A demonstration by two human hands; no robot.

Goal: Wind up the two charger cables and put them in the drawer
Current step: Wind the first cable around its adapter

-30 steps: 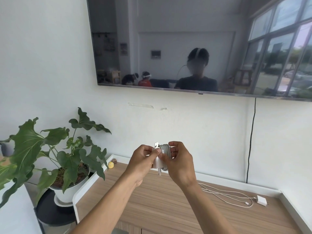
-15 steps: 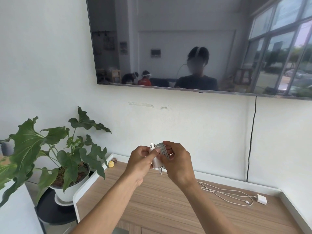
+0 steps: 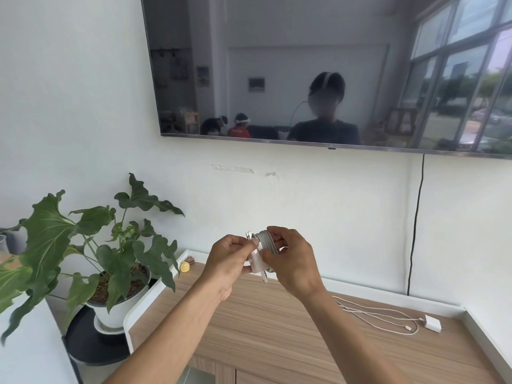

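A white charger [image 3: 257, 262] with its grey cable coiled around it is held up in front of me, above the wooden cabinet top [image 3: 263, 328]. My left hand [image 3: 228, 261] pinches its left side and my right hand [image 3: 293, 261] wraps the coil from the right. A plug end sticks out below the charger. The second charger [image 3: 432, 323], white, lies at the right on the cabinet top with its white cable [image 3: 379, 314] loose beside it. Only the top edge of the drawer fronts [image 3: 227, 374] shows at the bottom.
A potted green plant [image 3: 110, 259] stands on a black stand left of the cabinet. A small yellow object [image 3: 184, 266] sits at the cabinet's back left corner. A wall-mounted screen [image 3: 318, 73] hangs above, with a black cord [image 3: 415, 223] running down the wall.
Both hands have shifted slightly left with the wound charger and turned it a little. The second charger has not moved.
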